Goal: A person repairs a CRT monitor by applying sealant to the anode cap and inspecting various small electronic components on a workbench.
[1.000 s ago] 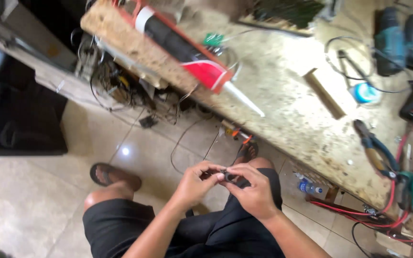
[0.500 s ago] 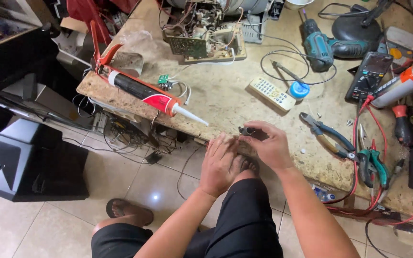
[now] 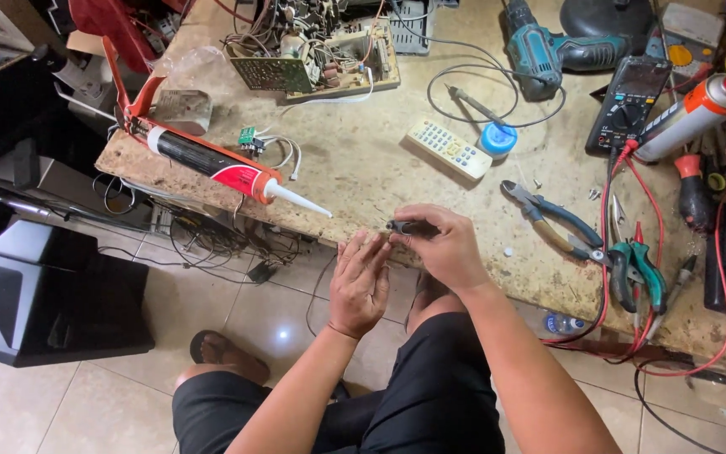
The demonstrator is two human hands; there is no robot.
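The right hand, at the middle of the frame, had its fingers clamped on a small dark part at the front edge of the workbench. The left hand lay just beside it, fingers straight and together, tips touching the part. Pliers lay to the right, a sealant gun to the left.

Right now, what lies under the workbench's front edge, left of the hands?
Under the workbench hangs a tangle of dark cables over the tiled floor, beside a black cabinet. Where the cables lead is hidden by the benchtop.
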